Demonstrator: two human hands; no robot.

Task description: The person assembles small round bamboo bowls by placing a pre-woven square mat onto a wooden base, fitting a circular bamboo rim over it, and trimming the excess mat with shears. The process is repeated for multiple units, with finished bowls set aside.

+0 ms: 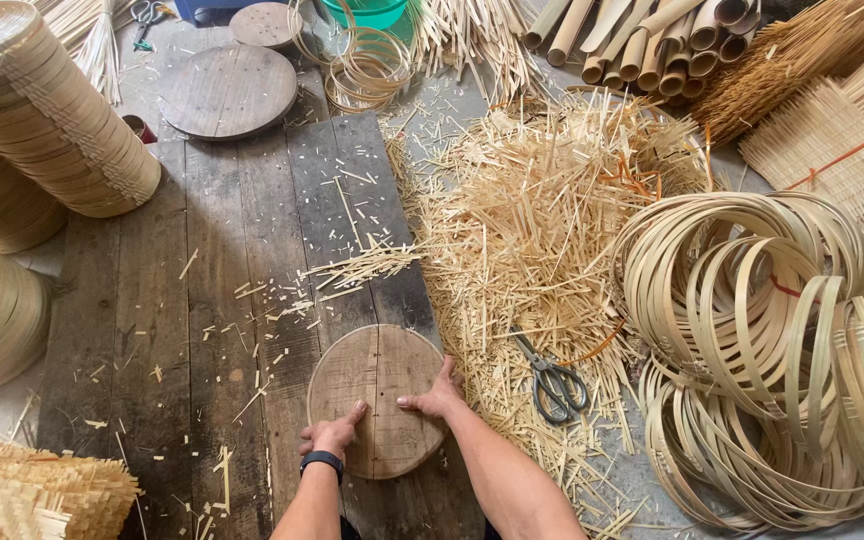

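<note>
- Your left hand (333, 434) lies flat on the near-left part of the round wooden board (379, 398), fingers stretched forward and spread, palm down; it presses on the board rather than closing round anything
- A black wristband (321, 461) sits on your left wrist, just behind that hand
- Your right hand (436, 395) is at the board's right edge, thumb pointing left across the top face and the fingers curled over the rim; it is half closed on that edge
- The board lies flat on the dark plank table (202, 290), near its front right corner, between your 2 hands and directly ahead of your forearms
- Just beyond the board, a small bunch of thin bamboo slivers (357, 268) lies across the planks, with loose chips scattered about it
- To the right of your right hand, grey scissors (549, 379) rest with blades shut on the big heap of bamboo offcuts (532, 220), near but apart from the board
- Further right lie coiled bamboo hoops (762, 330)
- At the far left stand stacks of woven bamboo trays (42, 110), and a larger round wooden disc (229, 90) rests at the table's far end, well apart from your hands
</note>
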